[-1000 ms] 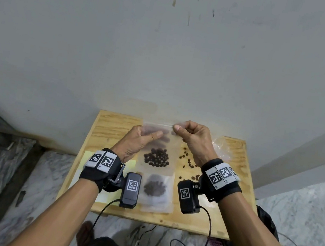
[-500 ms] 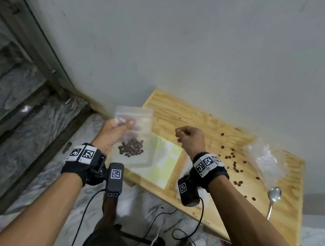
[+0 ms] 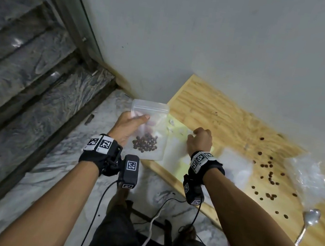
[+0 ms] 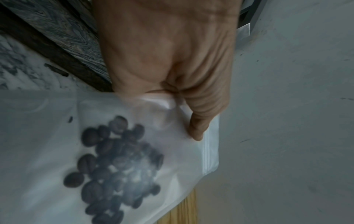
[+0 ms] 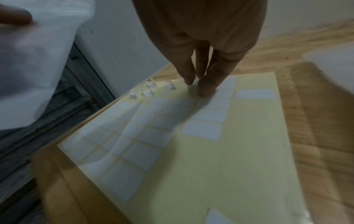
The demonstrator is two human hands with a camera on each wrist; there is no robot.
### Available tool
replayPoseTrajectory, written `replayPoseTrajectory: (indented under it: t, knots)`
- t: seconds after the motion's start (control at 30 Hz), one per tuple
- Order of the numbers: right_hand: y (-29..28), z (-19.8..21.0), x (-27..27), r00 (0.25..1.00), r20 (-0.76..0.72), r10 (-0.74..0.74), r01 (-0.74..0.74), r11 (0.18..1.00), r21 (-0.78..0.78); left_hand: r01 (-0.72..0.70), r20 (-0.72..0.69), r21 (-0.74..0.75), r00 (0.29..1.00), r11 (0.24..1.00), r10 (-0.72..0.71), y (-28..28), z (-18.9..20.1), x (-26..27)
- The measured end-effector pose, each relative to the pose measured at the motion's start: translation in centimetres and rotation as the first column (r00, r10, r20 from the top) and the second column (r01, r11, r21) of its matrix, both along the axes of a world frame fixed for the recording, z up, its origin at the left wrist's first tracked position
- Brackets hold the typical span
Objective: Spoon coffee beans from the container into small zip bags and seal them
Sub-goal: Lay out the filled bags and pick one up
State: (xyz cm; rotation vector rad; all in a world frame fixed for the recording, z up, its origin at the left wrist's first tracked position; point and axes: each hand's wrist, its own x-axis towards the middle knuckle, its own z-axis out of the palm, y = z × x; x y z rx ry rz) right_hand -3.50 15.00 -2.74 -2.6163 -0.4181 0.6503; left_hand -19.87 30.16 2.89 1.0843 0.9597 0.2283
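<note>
A small clear zip bag [image 3: 155,109] with a cluster of coffee beans [image 3: 145,144] in its lower part hangs beyond the table's left edge. My left hand [image 3: 141,119] holds it with the thumb on the front and the fingers behind. In the left wrist view the thumb [image 4: 197,133] presses the bag [image 4: 47,144] just below the zip strip. My right hand [image 3: 197,131] is apart from the bag. Its fingertips [image 5: 205,89] point down and touch a yellow sheet of white labels [image 5: 210,151] on the table.
The wooden table [image 3: 212,113] stands against a grey wall. Loose beans [image 3: 267,167] lie scattered on it, with a crumpled clear plastic bag [image 3: 308,177], a metal spoon [image 3: 310,218] and another zip bag [image 3: 235,170]. Small white scraps [image 5: 147,89] lie on the sheet's far edge.
My right hand let go of the bag's top and came down onto the label sheet. My left hand carried the bag left, past the table edge. The view swung left.
</note>
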Motion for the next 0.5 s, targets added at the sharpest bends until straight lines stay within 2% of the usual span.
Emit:
replayPoseTrajectory:
  t: [0.3, 0.5]
  knots:
    - [0.7, -0.6, -0.1, 0.998, 0.063, -0.017, 0.016, 1.000, 0.006, 0.017, -0.028, -0.024, 0.999, 1.000, -0.018, -0.2, -1.2, 0.5]
    - [-0.1, -0.2, 0.0, 0.989, 0.010, -0.144, 0.139, 0.970, 0.201, 0.049, -0.038, -0.016, 0.998, 0.999, -0.049, -0.7, -1.2, 0.9]
